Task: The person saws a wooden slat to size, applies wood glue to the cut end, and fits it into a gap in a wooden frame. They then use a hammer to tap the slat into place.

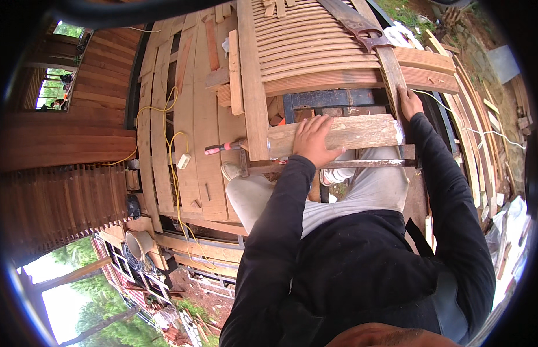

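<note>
My left hand (pixel 314 140) lies with its fingers stretched over a wide, rough wooden board (pixel 366 132) in front of me. This board runs crosswise between two side rails of a slatted wooden panel (pixel 306 59). With bent fingers, my right hand (pixel 410 104) holds the right wooden rail (pixel 391 74) by its edge, near the board's end. Just on my side of the board stretches a long metal bar clamp (pixel 370 163), its red and black handle beyond the left wooden rail (pixel 255 87). A handsaw (pixel 358 28) rests on the slats at the upper right.
Wooden planks (pixel 194 115) form a platform on the left, with a yellow cord (pixel 164 113) and a white socket block (pixel 184 161) across it. Thick beams (pixel 425 79) lie under the panel. Long timber strips (pixel 468 139) and a white cable (pixel 483 132) are on the right.
</note>
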`<action>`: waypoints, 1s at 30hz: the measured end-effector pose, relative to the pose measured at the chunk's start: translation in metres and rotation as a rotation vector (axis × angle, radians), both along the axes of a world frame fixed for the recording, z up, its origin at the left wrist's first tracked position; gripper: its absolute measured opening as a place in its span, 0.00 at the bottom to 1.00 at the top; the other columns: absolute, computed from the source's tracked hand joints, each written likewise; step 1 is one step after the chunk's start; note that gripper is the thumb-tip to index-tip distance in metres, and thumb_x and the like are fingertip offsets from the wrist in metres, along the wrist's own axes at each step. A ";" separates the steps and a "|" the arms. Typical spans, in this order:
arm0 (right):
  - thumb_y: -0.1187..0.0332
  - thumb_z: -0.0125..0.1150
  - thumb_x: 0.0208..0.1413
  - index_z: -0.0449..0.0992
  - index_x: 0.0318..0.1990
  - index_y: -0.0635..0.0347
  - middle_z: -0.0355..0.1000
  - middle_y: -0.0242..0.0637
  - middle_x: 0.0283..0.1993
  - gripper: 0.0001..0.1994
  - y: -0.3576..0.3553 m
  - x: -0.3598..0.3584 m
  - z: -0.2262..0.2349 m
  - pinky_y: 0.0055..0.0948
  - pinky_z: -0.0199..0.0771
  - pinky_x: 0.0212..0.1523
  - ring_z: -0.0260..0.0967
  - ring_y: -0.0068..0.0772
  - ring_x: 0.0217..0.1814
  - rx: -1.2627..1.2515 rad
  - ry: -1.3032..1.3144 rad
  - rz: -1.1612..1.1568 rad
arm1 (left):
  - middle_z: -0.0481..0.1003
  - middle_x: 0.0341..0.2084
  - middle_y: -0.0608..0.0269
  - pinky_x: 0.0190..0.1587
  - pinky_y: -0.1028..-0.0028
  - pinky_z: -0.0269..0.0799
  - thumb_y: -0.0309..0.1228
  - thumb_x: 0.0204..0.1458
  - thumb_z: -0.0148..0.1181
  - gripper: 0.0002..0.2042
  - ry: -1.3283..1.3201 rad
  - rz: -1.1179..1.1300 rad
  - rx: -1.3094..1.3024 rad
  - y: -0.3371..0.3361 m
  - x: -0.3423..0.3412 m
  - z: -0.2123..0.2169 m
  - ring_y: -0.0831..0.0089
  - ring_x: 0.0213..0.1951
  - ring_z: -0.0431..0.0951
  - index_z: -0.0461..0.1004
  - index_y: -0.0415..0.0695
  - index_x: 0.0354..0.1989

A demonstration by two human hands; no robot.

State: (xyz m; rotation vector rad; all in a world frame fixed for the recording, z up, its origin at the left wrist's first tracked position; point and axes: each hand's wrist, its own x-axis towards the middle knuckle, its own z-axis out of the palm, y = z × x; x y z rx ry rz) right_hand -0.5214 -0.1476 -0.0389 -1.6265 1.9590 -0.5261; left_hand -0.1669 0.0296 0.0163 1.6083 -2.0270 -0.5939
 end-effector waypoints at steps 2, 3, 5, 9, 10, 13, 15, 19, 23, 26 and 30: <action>0.36 0.41 0.70 0.75 0.60 0.73 0.73 0.71 0.59 0.40 -0.001 -0.004 -0.001 0.50 0.65 0.69 0.69 0.67 0.67 0.006 0.032 0.000 | 0.75 0.61 0.50 0.70 0.58 0.64 0.39 0.50 0.76 0.33 0.343 0.032 0.038 0.003 -0.007 0.022 0.58 0.65 0.73 0.73 0.42 0.65; 0.36 0.41 0.70 0.75 0.61 0.73 0.73 0.71 0.59 0.41 -0.003 -0.009 -0.003 0.50 0.65 0.69 0.69 0.67 0.67 0.011 0.048 -0.006 | 0.78 0.55 0.50 0.62 0.60 0.70 0.34 0.52 0.72 0.26 0.488 0.033 0.025 0.008 -0.012 0.038 0.56 0.58 0.77 0.76 0.40 0.60; 0.35 0.40 0.69 0.75 0.58 0.75 0.73 0.73 0.58 0.42 -0.004 -0.014 -0.009 0.51 0.65 0.68 0.69 0.68 0.67 0.014 0.051 -0.003 | 0.82 0.45 0.51 0.52 0.63 0.76 0.26 0.53 0.68 0.16 0.615 -0.015 -0.062 0.028 -0.024 0.107 0.54 0.48 0.82 0.79 0.39 0.51; 0.34 0.41 0.68 0.75 0.59 0.75 0.74 0.73 0.58 0.43 0.000 -0.005 0.002 0.50 0.66 0.68 0.71 0.68 0.66 0.026 0.052 -0.027 | 0.82 0.36 0.57 0.44 0.62 0.78 0.26 0.52 0.65 0.12 0.595 -0.173 -0.512 0.073 -0.037 0.239 0.60 0.36 0.82 0.81 0.43 0.45; 0.34 0.42 0.68 0.75 0.60 0.75 0.73 0.73 0.58 0.43 0.001 0.001 0.007 0.49 0.67 0.68 0.71 0.67 0.66 0.038 0.046 -0.010 | 0.81 0.34 0.58 0.42 0.63 0.79 0.29 0.54 0.64 0.10 0.645 -0.165 -0.604 0.083 -0.043 0.258 0.62 0.34 0.82 0.81 0.44 0.45; 0.34 0.42 0.68 0.74 0.62 0.75 0.73 0.72 0.59 0.44 0.003 -0.012 0.005 0.48 0.66 0.69 0.71 0.66 0.66 0.054 0.045 -0.042 | 0.81 0.31 0.62 0.35 0.65 0.80 0.35 0.61 0.61 0.12 0.730 -0.190 -0.911 0.064 -0.068 0.264 0.67 0.29 0.82 0.83 0.48 0.50; 0.33 0.42 0.67 0.73 0.62 0.76 0.73 0.72 0.60 0.44 0.000 -0.003 0.006 0.48 0.66 0.70 0.70 0.66 0.67 0.034 0.018 -0.025 | 0.82 0.34 0.63 0.37 0.65 0.80 0.38 0.63 0.61 0.14 0.626 -0.291 -1.049 0.057 -0.066 0.262 0.66 0.30 0.83 0.83 0.53 0.55; 0.33 0.41 0.67 0.73 0.63 0.76 0.72 0.73 0.61 0.45 -0.004 -0.018 -0.009 0.47 0.64 0.71 0.69 0.66 0.69 -0.031 0.076 -0.072 | 0.81 0.36 0.63 0.46 0.61 0.80 0.34 0.54 0.63 0.12 0.645 -0.361 -0.597 0.076 -0.080 0.270 0.65 0.36 0.82 0.83 0.45 0.44; 0.31 0.42 0.67 0.73 0.64 0.74 0.71 0.72 0.63 0.46 -0.011 -0.014 -0.010 0.45 0.62 0.72 0.67 0.66 0.71 0.029 -0.002 0.000 | 0.78 0.35 0.64 0.50 0.62 0.75 0.30 0.52 0.62 0.15 0.639 -0.478 -0.322 0.089 -0.097 0.219 0.64 0.40 0.80 0.80 0.43 0.49; 0.30 0.42 0.67 0.73 0.65 0.72 0.72 0.65 0.65 0.46 -0.018 -0.035 -0.032 0.43 0.62 0.73 0.67 0.61 0.72 -0.001 0.018 -0.006 | 0.79 0.38 0.60 0.50 0.61 0.75 0.27 0.51 0.66 0.17 0.562 -0.462 -0.098 0.101 -0.088 0.166 0.58 0.41 0.81 0.80 0.43 0.50; 0.34 0.46 0.68 0.74 0.63 0.75 0.75 0.64 0.61 0.43 -0.025 -0.043 -0.041 0.42 0.65 0.69 0.72 0.54 0.68 0.000 -0.108 0.043 | 0.81 0.42 0.55 0.53 0.57 0.75 0.27 0.52 0.66 0.15 0.367 -0.072 0.010 0.143 -0.034 0.115 0.54 0.46 0.81 0.79 0.43 0.50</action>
